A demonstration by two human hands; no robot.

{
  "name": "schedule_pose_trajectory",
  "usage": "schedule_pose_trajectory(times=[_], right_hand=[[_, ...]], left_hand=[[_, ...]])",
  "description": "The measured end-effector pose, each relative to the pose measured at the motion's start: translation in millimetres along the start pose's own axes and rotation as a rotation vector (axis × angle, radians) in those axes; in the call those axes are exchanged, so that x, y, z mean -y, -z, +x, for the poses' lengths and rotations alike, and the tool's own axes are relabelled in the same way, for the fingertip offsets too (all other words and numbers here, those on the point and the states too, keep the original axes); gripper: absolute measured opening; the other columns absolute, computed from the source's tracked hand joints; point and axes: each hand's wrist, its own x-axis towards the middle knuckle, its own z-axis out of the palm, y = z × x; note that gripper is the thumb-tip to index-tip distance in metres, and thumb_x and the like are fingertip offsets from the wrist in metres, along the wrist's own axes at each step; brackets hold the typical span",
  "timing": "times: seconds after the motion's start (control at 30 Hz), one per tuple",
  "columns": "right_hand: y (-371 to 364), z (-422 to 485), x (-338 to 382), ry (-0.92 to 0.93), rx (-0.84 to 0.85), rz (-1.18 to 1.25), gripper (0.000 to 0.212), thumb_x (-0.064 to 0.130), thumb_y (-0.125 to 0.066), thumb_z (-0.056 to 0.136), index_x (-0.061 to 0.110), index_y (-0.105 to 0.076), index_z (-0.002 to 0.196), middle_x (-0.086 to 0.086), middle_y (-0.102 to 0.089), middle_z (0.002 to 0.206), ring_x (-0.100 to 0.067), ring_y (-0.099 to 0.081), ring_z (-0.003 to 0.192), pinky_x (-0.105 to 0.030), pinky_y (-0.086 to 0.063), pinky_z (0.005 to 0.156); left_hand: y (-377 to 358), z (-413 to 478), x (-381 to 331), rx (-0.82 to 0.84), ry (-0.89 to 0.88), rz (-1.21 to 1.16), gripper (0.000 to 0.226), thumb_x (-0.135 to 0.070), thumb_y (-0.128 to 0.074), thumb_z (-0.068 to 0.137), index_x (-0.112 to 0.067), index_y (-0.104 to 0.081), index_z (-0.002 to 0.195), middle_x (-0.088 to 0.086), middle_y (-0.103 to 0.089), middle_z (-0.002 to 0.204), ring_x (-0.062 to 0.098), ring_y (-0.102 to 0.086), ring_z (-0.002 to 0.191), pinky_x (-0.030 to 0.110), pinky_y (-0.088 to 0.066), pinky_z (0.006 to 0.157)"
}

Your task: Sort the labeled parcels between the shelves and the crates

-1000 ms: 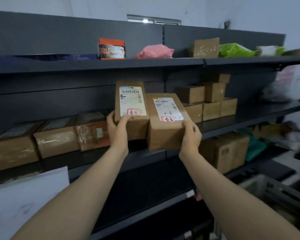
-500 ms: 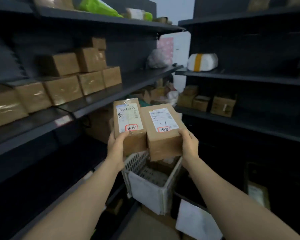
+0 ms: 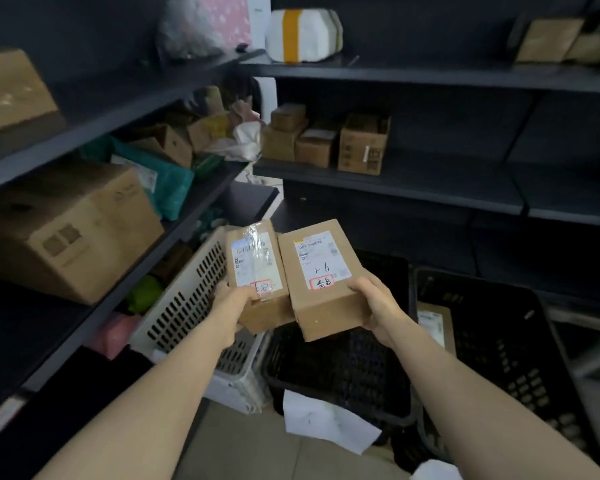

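Two parcels in our grip: left hand clasps taped parcel, right hand clasps parcel marked 9-1. Long axes point away. Black crate directly below; white crate lower left, nearer left hand.

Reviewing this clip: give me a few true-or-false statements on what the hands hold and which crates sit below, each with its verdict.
1. Each hand holds its own cardboard parcel. True: the left hand grips the left parcel, the right hand the right parcel.
2. The right parcel has no label. False: a white label with red-circled handwriting faces up.
3. A white slotted crate stands below the left hand. True.
4. The black crate under the right parcel is packed full. False: its mesh floor shows and looks mostly bare.
5. The two parcels are stacked one on the other. False: they are held side by side.
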Motion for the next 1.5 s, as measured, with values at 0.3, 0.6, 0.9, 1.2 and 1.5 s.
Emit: schedule_pose_trajectory(times=[0.3,0.6,0.9,1.2,1.5], right_hand=[[11,49,-30,-0.096,-0.066,-0.006,0.054,0.026,-0.058,0.085,0.042,-0.046,0.135,0.002,-0.057,0.127,-0.021,-0.054,0.107,-0.034,-0.047,0.073],[11,82,-46,-0.161,-0.225,0.087,0.059,0.014,-0.056,0.089,0.041,-0.035,0.138,0.004,-0.053,0.119,-0.023,-0.051,0.106,-0.052,-0.046,0.099],[55,73,-68,-0.177,-0.356,0.124,0.070,0.024,-0.064,0.077,0.044,-0.035,0.138,0.005,-0.054,0.122,-0.019,-0.053,0.105,-0.037,-0.047,0.082],[145,63,-70,-0.039,-0.604,0.199,0.058,0.028,-0.063,0.087,0.031,-0.043,0.141,0.003,-0.053,0.125,-0.009,-0.052,0.100,-0.026,-0.043,0.077],[276,49,-140,-0.283,-1.001,-0.024,0.074,0.054,-0.060,0.072,0.041,-0.039,0.141,-0.008,-0.040,0.138,-0.035,-0.037,0.127,-0.056,-0.040,0.101]], left_hand=[[-39,82,11,0.021,0.043,0.269,0.103,-0.064,-0.080,0.040,-0.019,-0.034,0.120,0.003,-0.060,0.119,0.027,-0.058,0.107,0.041,-0.044,0.093],[-81,136,2,0.115,-0.031,0.588,0.118,-0.041,-0.084,0.062,-0.019,-0.007,0.148,0.016,-0.031,0.144,0.035,-0.037,0.129,0.049,-0.037,0.103],[-152,137,20,0.214,0.010,0.707,0.116,-0.047,-0.081,0.064,-0.040,0.001,0.146,0.020,-0.027,0.140,0.039,-0.029,0.127,0.052,-0.031,0.106],[-243,105,32,0.212,-0.085,0.699,0.087,-0.048,-0.073,0.070,-0.038,-0.022,0.140,0.017,-0.031,0.133,0.040,-0.039,0.117,0.044,-0.037,0.096],[-302,82,105,0.128,-0.054,0.922,0.093,-0.054,-0.071,0.071,-0.032,-0.016,0.143,0.018,-0.021,0.141,0.043,-0.029,0.125,0.053,-0.034,0.103]])
